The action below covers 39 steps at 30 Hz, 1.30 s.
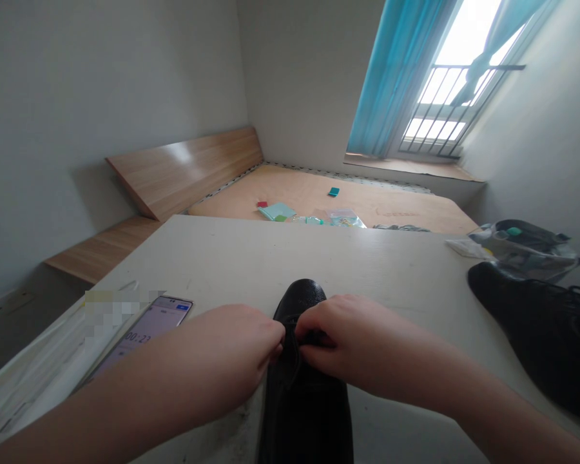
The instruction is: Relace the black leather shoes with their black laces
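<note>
A black leather shoe (307, 412) stands on the white table in front of me, its toe pointing away. My left hand (251, 345) is closed at the left side of the lacing, fingertips mostly turned out of sight. From the right, my right hand (338, 332) pinches at the same spot with thumb and forefinger. Between the hands a dark shoelace (292, 351) shows in part; black on black makes its path hard to follow. A second black shoe (536, 328), with tied laces, rests at the right edge of the table.
Left of my forearm lie a phone (162, 319) with a running timer and a white plastic packet (53, 374). A clear bag (536, 254) sits at the far right. Beyond the table (222, 258) is a bed board (290, 183) with small packets and papers.
</note>
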Each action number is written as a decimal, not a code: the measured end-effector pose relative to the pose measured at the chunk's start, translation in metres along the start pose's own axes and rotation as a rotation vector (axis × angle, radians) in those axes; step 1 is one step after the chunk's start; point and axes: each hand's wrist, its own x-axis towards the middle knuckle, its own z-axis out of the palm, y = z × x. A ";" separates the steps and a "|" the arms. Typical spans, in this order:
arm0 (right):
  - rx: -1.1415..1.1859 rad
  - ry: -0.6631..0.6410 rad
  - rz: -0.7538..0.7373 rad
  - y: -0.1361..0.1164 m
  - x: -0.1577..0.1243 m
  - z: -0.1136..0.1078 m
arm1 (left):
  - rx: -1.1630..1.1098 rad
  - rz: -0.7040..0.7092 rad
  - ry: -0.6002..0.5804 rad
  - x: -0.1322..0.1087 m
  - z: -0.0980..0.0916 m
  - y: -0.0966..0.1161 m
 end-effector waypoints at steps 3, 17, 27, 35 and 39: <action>0.019 -0.002 0.022 -0.001 0.002 0.002 | -0.002 0.036 0.008 0.003 0.002 0.001; 0.172 0.043 0.053 0.004 0.010 0.003 | 0.040 0.052 0.073 -0.001 -0.005 -0.004; 0.666 0.832 -0.182 0.012 -0.004 -0.025 | -0.765 0.277 0.328 0.000 -0.022 0.016; 0.087 0.173 0.101 0.038 -0.025 -0.031 | -0.629 0.190 0.674 0.014 -0.011 0.020; -0.014 -0.038 -0.013 0.045 -0.025 -0.029 | -0.318 0.223 0.437 0.017 -0.006 0.027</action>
